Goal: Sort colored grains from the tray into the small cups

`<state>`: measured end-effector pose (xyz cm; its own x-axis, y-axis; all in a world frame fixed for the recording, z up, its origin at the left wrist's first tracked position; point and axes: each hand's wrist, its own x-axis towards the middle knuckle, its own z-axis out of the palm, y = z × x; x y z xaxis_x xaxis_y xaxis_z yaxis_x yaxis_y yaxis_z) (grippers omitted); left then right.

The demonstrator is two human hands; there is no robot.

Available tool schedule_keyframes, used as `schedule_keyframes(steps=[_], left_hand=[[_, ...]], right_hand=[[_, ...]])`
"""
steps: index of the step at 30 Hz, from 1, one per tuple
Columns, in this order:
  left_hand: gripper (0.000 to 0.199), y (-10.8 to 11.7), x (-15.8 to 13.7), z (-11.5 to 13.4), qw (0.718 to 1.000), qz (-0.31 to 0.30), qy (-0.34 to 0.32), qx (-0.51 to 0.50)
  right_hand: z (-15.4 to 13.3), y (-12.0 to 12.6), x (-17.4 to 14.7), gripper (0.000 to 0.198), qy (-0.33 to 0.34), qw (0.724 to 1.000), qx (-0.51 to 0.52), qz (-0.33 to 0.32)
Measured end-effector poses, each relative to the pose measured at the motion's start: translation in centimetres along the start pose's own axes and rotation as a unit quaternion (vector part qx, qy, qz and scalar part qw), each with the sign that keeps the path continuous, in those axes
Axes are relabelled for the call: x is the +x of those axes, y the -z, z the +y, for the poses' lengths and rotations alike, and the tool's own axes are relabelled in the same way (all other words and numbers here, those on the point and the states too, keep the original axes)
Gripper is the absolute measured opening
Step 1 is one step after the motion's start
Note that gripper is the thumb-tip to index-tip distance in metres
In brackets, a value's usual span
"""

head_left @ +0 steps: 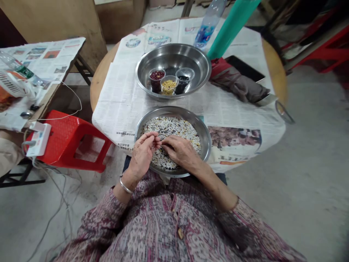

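Note:
A steel bowl (pixel 206 145) at the table's near edge holds a mix of white, black and yellow grains (pixel 174 125). My left hand (pixel 144 151) is over the bowl's left side, palm turned inward, with thumb and fingers curled together. What it holds, if anything, is too small to name. Over the middle of the grains is my right hand (pixel 181 151), back up, its fingers bent and pinched close to my left fingertips. Its fingertips are partly hidden. Farther back, a larger steel basin (pixel 174 51) contains clear cups of red beans (pixel 157 75), yellow grains (pixel 168 85) and black beans (pixel 183 79).
Newspaper (pixel 117 91) covers the round table. Behind the basin stand a plastic bottle (pixel 208 27) and a green cylinder (pixel 231 29); a folded umbrella (pixel 237 82) lies at right. On the left, a red stool (pixel 65 142) bears a power strip (pixel 40 140) with trailing cables.

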<state>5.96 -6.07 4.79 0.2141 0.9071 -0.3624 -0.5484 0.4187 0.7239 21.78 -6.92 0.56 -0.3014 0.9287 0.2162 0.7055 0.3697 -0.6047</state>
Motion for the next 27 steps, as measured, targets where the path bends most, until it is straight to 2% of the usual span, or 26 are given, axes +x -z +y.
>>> schedule_keyframes(steps=[6,13,17,23,27], left_hand=[[0.008,0.1,-0.1,0.0,1.0,-0.013,-0.005,-0.004],[0.008,-0.2,-0.1,0.0,1.0,0.009,0.001,-0.003],[0.013,-0.3,-0.1,0.1,1.0,0.015,0.009,-0.002],[0.016,-0.5,-0.1,0.3,0.999,0.021,0.026,-0.006],[0.018,-0.5,-0.1,0.0,0.999,0.007,0.048,-0.015]], right_hand=[[-0.3,0.0,-0.1,0.016,-0.008,1.0,0.028,-0.003],[-1.1,1.0,0.2,0.016,-0.09,0.982,0.15,0.068],[-1.6,1.8,0.2,0.017,-0.115,0.971,0.189,0.088],[-2.4,2.6,0.4,0.015,-0.075,0.978,0.129,0.144],[-2.6,2.4,0.6,0.016,-0.012,0.987,0.082,0.134]])
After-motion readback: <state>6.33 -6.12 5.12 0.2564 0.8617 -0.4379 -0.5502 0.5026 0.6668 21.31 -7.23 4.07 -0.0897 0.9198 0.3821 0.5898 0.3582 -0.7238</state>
